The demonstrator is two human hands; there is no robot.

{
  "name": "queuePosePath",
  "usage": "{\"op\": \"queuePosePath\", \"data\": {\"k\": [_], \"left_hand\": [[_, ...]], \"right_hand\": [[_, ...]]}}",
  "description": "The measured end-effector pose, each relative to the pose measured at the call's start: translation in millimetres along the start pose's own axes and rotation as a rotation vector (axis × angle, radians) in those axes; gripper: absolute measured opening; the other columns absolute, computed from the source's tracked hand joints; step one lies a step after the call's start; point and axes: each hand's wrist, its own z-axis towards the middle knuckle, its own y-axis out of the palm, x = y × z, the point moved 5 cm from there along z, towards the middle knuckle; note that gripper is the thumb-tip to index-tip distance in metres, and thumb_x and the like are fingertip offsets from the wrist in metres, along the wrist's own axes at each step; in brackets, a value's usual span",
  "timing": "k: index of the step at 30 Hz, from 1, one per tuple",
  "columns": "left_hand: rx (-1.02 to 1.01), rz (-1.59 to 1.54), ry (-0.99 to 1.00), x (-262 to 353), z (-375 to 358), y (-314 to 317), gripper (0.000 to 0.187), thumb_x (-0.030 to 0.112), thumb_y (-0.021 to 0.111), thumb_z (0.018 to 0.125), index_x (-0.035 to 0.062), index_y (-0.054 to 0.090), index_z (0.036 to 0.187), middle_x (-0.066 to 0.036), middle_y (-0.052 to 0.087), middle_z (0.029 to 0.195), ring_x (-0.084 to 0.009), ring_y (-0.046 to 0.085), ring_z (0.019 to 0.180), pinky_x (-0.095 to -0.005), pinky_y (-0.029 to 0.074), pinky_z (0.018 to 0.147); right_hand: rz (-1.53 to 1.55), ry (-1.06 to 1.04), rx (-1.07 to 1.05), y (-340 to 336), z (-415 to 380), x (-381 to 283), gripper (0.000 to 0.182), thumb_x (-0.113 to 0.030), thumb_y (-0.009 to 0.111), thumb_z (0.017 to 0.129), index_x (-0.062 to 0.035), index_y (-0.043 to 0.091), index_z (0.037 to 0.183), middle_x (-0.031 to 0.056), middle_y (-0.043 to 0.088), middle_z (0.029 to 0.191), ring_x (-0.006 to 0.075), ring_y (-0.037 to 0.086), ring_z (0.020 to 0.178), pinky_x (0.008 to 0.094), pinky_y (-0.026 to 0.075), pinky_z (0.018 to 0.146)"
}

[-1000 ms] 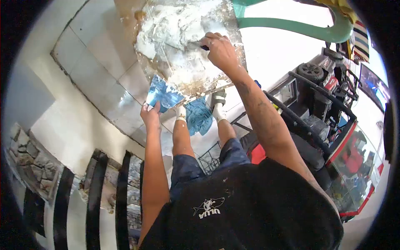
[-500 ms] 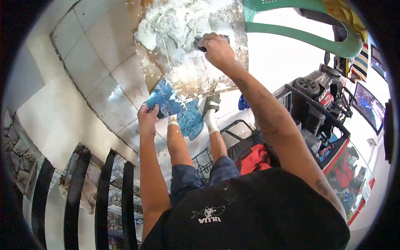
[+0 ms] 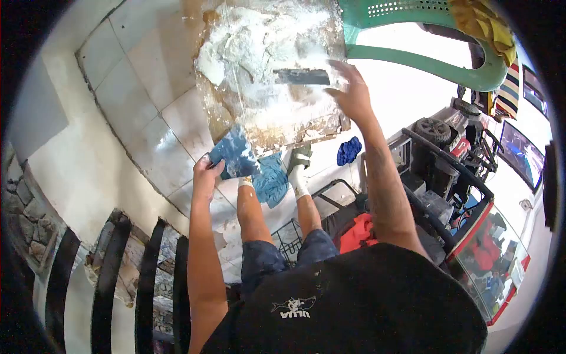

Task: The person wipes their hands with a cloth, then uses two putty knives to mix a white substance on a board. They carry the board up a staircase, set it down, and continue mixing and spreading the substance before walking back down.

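My left hand (image 3: 205, 175) pinches the lower left corner of a flat blue sheet (image 3: 234, 153) smeared with white paste. The sheet overlaps the lower left corner of a wooden board (image 3: 221, 121). White putty-like paste (image 3: 250, 50) covers much of the board, thickest at its upper left. Lying flat on the board is a dark rectangular blade (image 3: 302, 76), like a putty spreader. My right hand (image 3: 354, 94) is just right of the blade, fingers apart and slightly blurred, holding nothing.
A green plastic chair (image 3: 413, 54) with a yellow-brown cloth (image 3: 486, 29) stands at the upper right. Blue cloths, one light (image 3: 271, 180) and one dark (image 3: 349, 151), lie on the tiled floor. A black metal frame (image 3: 448, 156) is at right, black bars (image 3: 109, 265) at lower left.
My right hand has let go of the dark blade and drawn back to the right, its fingers opening. The blade now lies on the board. My left hand still holds the blue sheet, slightly lower in view.
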Motion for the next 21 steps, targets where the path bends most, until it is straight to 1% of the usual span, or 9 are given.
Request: {"op": "queuePosePath", "data": {"k": [3, 4, 7, 9, 10, 13, 17, 19, 21], "left_hand": [[-0.078, 0.033, 0.079, 24, 14, -3, 0.021, -0.001, 0.059, 0.078, -0.0009, 0.057, 0.098, -0.002, 0.060, 0.091, -0.0090, 0.054, 0.081, -0.0225, 0.042, 0.075], [-0.086, 0.050, 0.096, 41, 17, 0, 0.021, -0.001, 0.059, 0.078, -0.0011, 0.057, 0.099, -0.002, 0.060, 0.091, -0.0091, 0.054, 0.081, -0.0225, 0.042, 0.076], [-0.113, 0.109, 0.126, 79, 41, 6, 0.023, -0.002, 0.058, 0.077, -0.0011, 0.057, 0.100, -0.003, 0.061, 0.093, -0.0100, 0.055, 0.083, -0.0236, 0.042, 0.080], [-0.145, 0.140, 0.132, 98, 61, 17, 0.024, -0.002, 0.058, 0.078, -0.0011, 0.057, 0.101, -0.003, 0.061, 0.093, -0.0103, 0.055, 0.085, -0.0244, 0.042, 0.081], [-0.173, 0.051, 0.113, 98, 72, 20, 0.023, -0.003, 0.057, 0.078, -0.0007, 0.057, 0.101, -0.003, 0.061, 0.094, -0.0106, 0.056, 0.081, -0.0245, 0.044, 0.078], [-0.025, 0.374, 0.184, 104, 70, 22, 0.022, -0.002, 0.058, 0.078, -0.0003, 0.057, 0.100, -0.003, 0.061, 0.092, -0.0100, 0.056, 0.076, -0.0240, 0.046, 0.072], [-0.028, 0.304, 0.134, 97, 60, 20, 0.021, 0.001, 0.062, 0.078, 0.0001, 0.058, 0.099, -0.003, 0.062, 0.087, -0.0092, 0.056, 0.074, -0.0240, 0.046, 0.067], [0.025, 0.475, 0.040, 107, 48, 20, 0.019, 0.003, 0.063, 0.078, -0.0001, 0.058, 0.097, -0.003, 0.061, 0.085, -0.0090, 0.055, 0.074, -0.0244, 0.047, 0.066], [-0.049, 0.324, 0.054, 92, 56, 13, 0.017, 0.003, 0.063, 0.076, 0.0000, 0.057, 0.092, -0.005, 0.061, 0.084, -0.0108, 0.056, 0.073, -0.0262, 0.047, 0.065]], "right_hand": [[0.220, 0.481, 0.208, -17, -12, 122, 0.039, -0.012, 0.062, 0.080, 0.0042, 0.052, 0.114, 0.0123, 0.061, 0.101, 0.0225, 0.058, 0.092, 0.0338, 0.047, 0.082], [0.123, 0.474, 0.166, 0, -10, 176, 0.036, -0.024, 0.056, 0.086, 0.0030, 0.055, 0.109, 0.0126, 0.060, 0.099, 0.0204, 0.058, 0.088, 0.0307, 0.047, 0.076], [0.773, 0.815, -0.099, 32, -10, 176, 0.036, -0.033, 0.051, 0.089, -0.0002, 0.058, 0.103, 0.0098, 0.060, 0.089, 0.0169, 0.058, 0.077, 0.0271, 0.047, 0.064], [0.909, 0.729, -0.182, 44, 2, 174, 0.037, -0.037, 0.056, 0.086, -0.0013, 0.062, 0.095, 0.0025, 0.058, 0.074, 0.0139, 0.054, 0.061, 0.0255, 0.044, 0.060], [0.923, 0.758, -0.068, 49, 4, 177, 0.032, -0.035, 0.056, 0.086, -0.0038, 0.063, 0.083, 0.0002, 0.054, 0.066, 0.0105, 0.049, 0.057, 0.0265, 0.040, 0.055], [0.718, 0.659, 0.352, 61, 2, 190, 0.039, -0.038, 0.059, 0.083, 0.0004, 0.062, 0.074, 0.0027, 0.056, 0.063, 0.0111, 0.049, 0.057, 0.0287, 0.038, 0.054], [0.613, 0.710, 0.303, 30, -8, 153, 0.046, -0.044, 0.059, 0.080, 0.0013, 0.063, 0.080, 0.0076, 0.058, 0.062, 0.0157, 0.052, 0.056, 0.0311, 0.042, 0.056], [0.613, 0.763, 0.260, 30, -8, 159, 0.042, -0.042, 0.059, 0.081, -0.0005, 0.062, 0.077, 0.0064, 0.056, 0.060, 0.0149, 0.051, 0.053, 0.0314, 0.041, 0.052], [0.644, 0.803, 0.227, 23, 2, 149, 0.037, -0.040, 0.058, 0.083, -0.0042, 0.057, 0.073, 0.0014, 0.049, 0.056, 0.0116, 0.044, 0.047, 0.0289, 0.035, 0.044]]}}
